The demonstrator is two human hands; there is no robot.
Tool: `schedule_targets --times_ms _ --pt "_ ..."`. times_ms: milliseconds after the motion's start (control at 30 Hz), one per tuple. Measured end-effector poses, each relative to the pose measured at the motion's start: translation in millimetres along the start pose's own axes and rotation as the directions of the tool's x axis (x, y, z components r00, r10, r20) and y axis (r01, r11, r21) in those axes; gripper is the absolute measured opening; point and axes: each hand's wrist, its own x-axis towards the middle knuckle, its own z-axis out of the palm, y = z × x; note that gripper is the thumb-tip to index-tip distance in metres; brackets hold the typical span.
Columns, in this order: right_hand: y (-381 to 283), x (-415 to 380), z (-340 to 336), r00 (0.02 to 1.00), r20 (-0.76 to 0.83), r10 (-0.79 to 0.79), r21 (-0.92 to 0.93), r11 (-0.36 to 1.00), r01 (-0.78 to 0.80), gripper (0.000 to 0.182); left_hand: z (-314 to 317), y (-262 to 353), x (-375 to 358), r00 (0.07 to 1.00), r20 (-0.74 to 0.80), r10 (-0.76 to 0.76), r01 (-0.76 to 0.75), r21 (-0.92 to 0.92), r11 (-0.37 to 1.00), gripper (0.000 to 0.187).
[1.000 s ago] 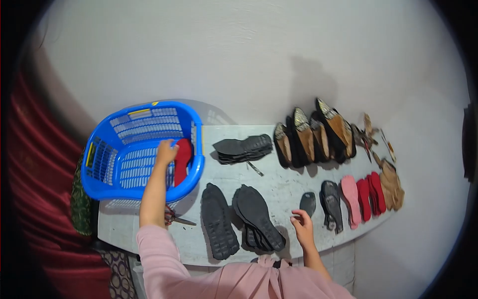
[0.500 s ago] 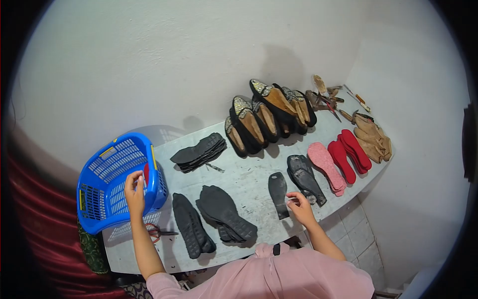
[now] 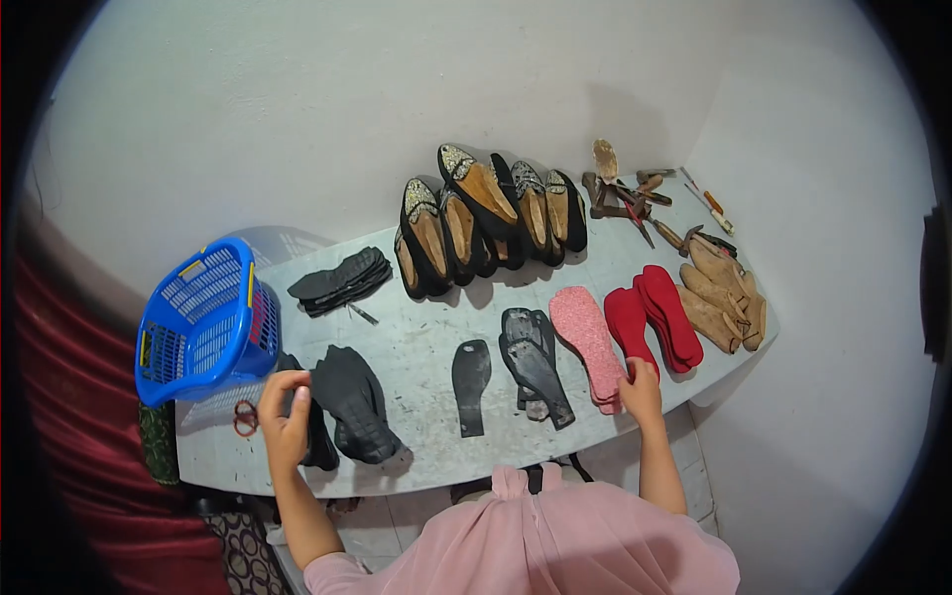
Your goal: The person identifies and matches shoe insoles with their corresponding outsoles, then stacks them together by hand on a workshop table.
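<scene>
My right hand is at the near ends of a pink speckled insole and a red insole, its fingers bent and apart. Whether the fingertips press on either one is hard to make out. A second stack of red insoles lies just to the right. My left hand hovers, fingers loosely curled and nothing visible in them, over a dark sole stack that it partly hides. Beside that stack lie more black soles.
A blue basket stands at the left, near red-handled scissors. Black soles and embellished shoes line the back. Flat black pieces and strapped black soles lie mid-table. Tools and tan shoe lasts sit right.
My right hand has moved right, from the flat black sole to the pink and red insoles. The view has shifted right. My left hand is now over the dark soles instead of before the basket.
</scene>
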Motion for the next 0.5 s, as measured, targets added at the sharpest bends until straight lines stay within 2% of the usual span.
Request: schedule_targets --times_ms 33,133,167,267,300,400,433,500 --pt "21.2 8.6 3.3 0.999 -0.034 -0.001 0.015 1.000 0.002 0.045 11.8 4.6 -7.0 0.999 0.036 -0.010 0.009 0.035 0.999 0.013" --pt "52.4 23.9 11.4 0.990 -0.123 0.067 -0.042 0.996 -0.073 0.051 37.7 23.2 -25.6 0.993 0.104 -0.057 0.048 0.087 0.995 0.013" --pt "56.6 27.6 13.9 0.991 -0.095 0.096 -0.050 0.994 -0.101 0.057 41.9 28.1 -33.3 0.990 0.125 -0.066 0.056 0.080 0.995 0.014" --pt "52.6 36.3 14.2 0.989 -0.008 0.146 -0.218 0.965 -0.144 0.061 57.0 37.2 -55.4 0.982 0.171 -0.079 0.069 0.060 0.996 0.015" --pt "55.6 39.1 17.8 0.987 -0.072 0.147 -0.239 0.958 -0.160 0.059 62.0 38.9 -63.2 0.972 0.206 -0.110 0.101 0.056 0.993 0.015" --pt "51.8 47.7 11.7 0.991 -0.003 0.133 -0.258 0.957 -0.129 0.059 86.4 31.4 -86.7 0.941 0.270 -0.206 0.216 -0.006 0.976 0.018" --pt "47.1 47.4 10.6 0.994 -0.040 0.097 -0.260 0.960 -0.104 0.056 96.8 24.5 -92.8 0.921 0.299 -0.249 0.277 -0.052 0.960 0.020" --pt "47.4 48.1 12.1 0.995 -0.067 0.068 -0.196 0.977 -0.080 0.055 118.6 16.7 -98.9 0.896 0.338 -0.287 0.315 -0.031 0.948 0.021"
